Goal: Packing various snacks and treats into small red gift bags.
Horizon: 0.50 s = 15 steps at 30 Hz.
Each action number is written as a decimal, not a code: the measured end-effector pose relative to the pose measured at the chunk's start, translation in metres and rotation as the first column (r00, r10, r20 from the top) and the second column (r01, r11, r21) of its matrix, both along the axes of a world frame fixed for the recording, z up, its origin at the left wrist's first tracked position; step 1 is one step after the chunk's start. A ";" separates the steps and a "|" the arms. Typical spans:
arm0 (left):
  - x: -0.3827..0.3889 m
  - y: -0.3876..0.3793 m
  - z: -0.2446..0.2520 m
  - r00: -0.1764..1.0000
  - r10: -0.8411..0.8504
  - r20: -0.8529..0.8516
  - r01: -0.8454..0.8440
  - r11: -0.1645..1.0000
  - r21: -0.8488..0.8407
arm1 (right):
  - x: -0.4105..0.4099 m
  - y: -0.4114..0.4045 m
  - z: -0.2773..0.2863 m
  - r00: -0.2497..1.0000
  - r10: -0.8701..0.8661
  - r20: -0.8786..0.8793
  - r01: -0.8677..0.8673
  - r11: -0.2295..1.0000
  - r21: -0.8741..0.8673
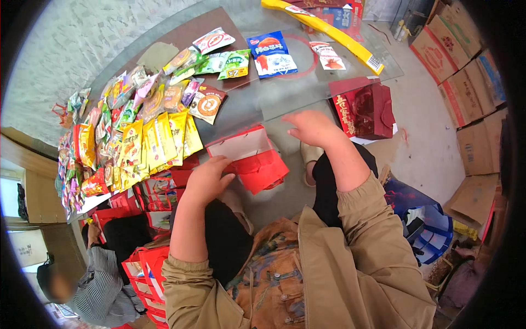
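Note:
A red paper gift bag (259, 164) with a pale inside stands open before me, below the edge of the glass table. My left hand (210, 177) is at the bag's left side, fingers bent and apart from the thumb; whether it touches the bag I cannot tell. My right hand (310, 127) hovers beyond the bag's right side with its fingers spread, holding nothing. Yellow snack packets (158, 142) lie in a row on the table, left of the bag. A brown and white packet (207, 103), a blue packet (272, 55) and a small white and red packet (327, 56) lie farther back.
A long yellow package (328, 31) crosses the table's far right. A dark red gift bag (363, 107) stands at right, near cardboard boxes (468, 86). Filled red bags (150, 283) stand at lower left by a seated person (102, 279). A blue bag (427, 234) is at lower right.

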<state>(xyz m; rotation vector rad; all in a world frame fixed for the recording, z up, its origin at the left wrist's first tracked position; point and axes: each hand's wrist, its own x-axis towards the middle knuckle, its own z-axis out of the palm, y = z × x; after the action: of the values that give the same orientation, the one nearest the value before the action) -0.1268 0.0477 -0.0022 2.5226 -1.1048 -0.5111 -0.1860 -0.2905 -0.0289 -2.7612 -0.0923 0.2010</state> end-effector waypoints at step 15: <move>-0.030 -0.002 0.033 0.987 -0.065 0.148 0.048 0.992 0.117 | 0.010 0.000 -0.006 0.918 -0.061 0.392 0.026 0.995 0.094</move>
<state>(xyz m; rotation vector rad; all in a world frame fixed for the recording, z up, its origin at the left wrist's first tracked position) -0.1564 0.0453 0.0308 2.6721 -1.2378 -0.4122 -0.1755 -0.2907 -0.0349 -2.6723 -0.1405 -0.3687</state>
